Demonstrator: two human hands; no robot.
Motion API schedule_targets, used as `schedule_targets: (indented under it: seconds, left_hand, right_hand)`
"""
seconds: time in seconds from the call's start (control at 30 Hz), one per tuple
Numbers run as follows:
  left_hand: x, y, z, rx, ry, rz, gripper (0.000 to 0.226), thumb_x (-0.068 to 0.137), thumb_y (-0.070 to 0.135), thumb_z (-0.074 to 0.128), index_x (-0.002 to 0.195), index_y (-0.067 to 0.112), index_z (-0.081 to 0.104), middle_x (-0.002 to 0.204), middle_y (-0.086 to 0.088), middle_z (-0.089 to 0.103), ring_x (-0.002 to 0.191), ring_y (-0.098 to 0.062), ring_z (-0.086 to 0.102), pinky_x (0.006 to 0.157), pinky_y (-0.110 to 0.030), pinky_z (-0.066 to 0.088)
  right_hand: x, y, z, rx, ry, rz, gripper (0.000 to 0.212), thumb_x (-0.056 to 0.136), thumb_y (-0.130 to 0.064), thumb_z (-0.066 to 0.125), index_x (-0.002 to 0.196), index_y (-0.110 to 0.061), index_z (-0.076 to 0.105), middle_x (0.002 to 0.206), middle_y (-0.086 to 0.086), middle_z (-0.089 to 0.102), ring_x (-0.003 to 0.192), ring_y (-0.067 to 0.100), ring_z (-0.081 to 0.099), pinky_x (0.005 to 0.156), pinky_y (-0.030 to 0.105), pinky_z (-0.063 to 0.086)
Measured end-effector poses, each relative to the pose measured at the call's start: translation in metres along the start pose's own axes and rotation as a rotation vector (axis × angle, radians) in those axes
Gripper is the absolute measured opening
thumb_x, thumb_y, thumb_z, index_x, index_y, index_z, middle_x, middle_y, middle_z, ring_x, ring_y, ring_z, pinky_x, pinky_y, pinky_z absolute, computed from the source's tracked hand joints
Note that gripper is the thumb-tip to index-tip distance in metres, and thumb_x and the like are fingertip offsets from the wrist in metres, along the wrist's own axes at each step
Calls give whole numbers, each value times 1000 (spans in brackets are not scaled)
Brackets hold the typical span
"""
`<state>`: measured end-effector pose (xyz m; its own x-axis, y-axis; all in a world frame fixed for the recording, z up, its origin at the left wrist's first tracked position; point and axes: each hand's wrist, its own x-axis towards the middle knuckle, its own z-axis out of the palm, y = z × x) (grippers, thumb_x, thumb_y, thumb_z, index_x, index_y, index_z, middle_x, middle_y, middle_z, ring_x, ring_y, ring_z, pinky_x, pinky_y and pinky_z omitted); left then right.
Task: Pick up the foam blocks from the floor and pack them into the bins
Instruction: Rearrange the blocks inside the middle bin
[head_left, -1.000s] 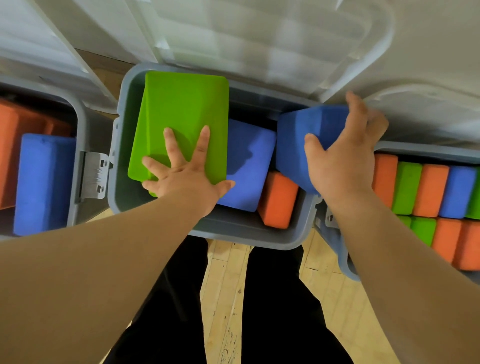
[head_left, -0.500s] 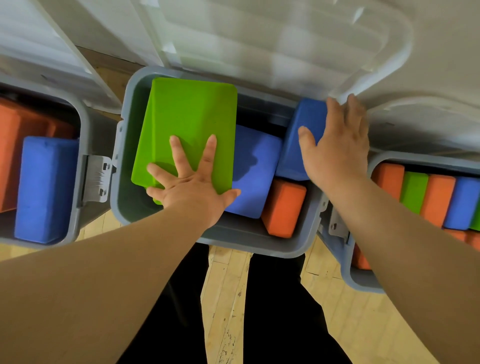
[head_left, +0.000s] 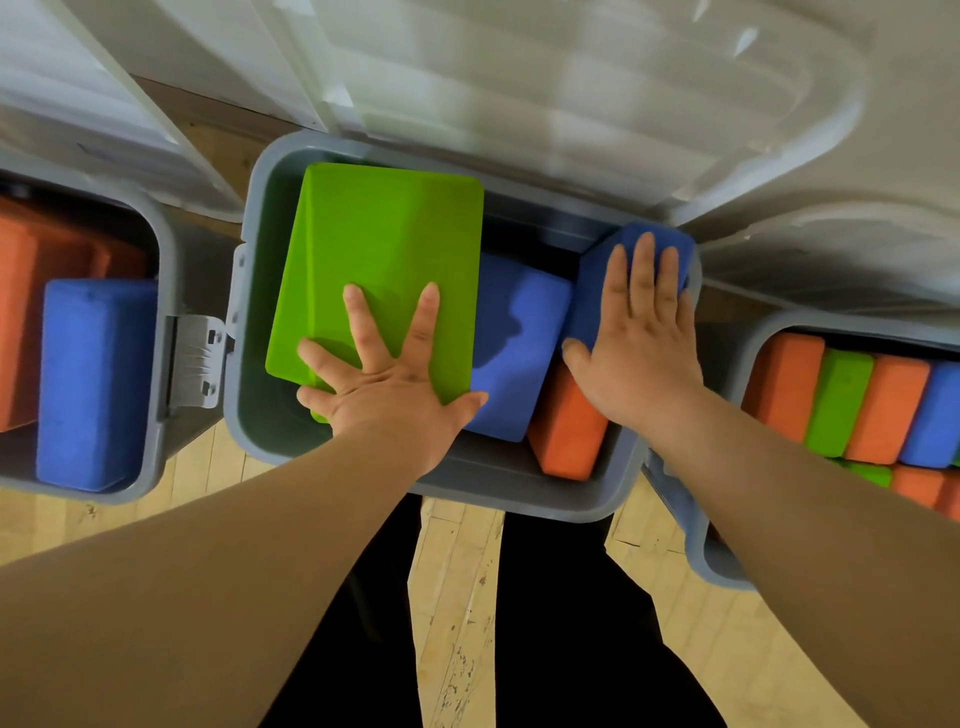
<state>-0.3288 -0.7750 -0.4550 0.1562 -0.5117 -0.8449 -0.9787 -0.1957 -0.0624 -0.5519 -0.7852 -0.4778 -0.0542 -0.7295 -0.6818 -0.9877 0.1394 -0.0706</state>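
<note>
I log left hand (head_left: 387, 384) flat, fingers splayed, pressing green block (head_left: 379, 249) in middle bin (head_left: 260, 426). Right hand (head_left: 636, 353) flat, fingers straight, pressing blue block (head_left: 589, 306) at bin's right end. Neither hand curls round anything.

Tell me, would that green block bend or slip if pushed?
Probably stiff: the green block shows straight edges while leaning under the left hand. Likely light, since one flat palm steadies it. Its matte face looks grippy, not slippery.
</note>
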Motion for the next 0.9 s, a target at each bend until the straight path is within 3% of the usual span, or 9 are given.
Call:
schedule_targets:
  seconds: [0.1,0.37,0.53,0.7,0.9]
  left_hand:
    - [1,2,0,5,-8,-4,118,75,89,52,121,61,-53,141,-5,-62,142,-65,-17,114,-76,14]
    - [0,0,-5,9,-22,-8,121,75,88,54,123,61,-52,141,-6,-61,143,-65,-16,114,-76,15]
    - [1,-1,-3,6,-16,-7,120,75,88,54,122,61,-53,142,-6,-61,142,-65,-17,114,-76,14]
    - [2,1,0,-9,17,-1,121,75,88,56,121,62,-53,141,-5,-61,142,-66,-18,114,-77,14]
    - [4,1,10,-27,88,12,121,74,86,59,124,64,-50,138,-4,-62,141,-67,-18,113,-79,13]
  right_hand:
    - [14,3,-2,17,-89,-3,109,95,-66,46,155,-19,-32,159,8,-44,147,32,-38,125,53,-7]
    - [30,-4,-2,-58,-325,3,144,73,-76,73,150,-27,-39,147,6,-58,137,34,-49,124,59,-1]
    - [37,-7,-8,-147,-479,26,159,60,-70,86,146,-34,-43,135,9,-66,133,39,-52,124,61,0]
    - [43,1,6,-231,-483,50,164,57,-69,88,133,-34,-52,135,14,-66,133,44,-50,122,62,3]
    - [58,8,34,-240,-402,28,169,52,-70,89,134,-34,-54,137,14,-65,135,45,-48,122,63,5]
